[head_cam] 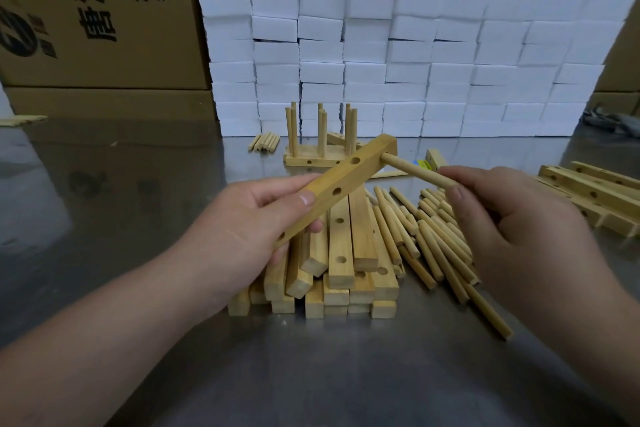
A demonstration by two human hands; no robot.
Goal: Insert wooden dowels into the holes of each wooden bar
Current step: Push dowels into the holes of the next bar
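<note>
The left hand (249, 222) and right hand (512, 229) are bare, as are both forearms reaching to the lower corners of the frame. The thumbnails are short and plain.

Left grip (249, 218) and right grip (512, 218) raised, fingers pinching

Counter (138, 218): grey metal, dull sheen. Bars (341, 253), dowels (440, 246): pale smooth bare wood. Blocks (415, 45): white matt foam. Boxes (97, 17): brown cardboard.
</note>
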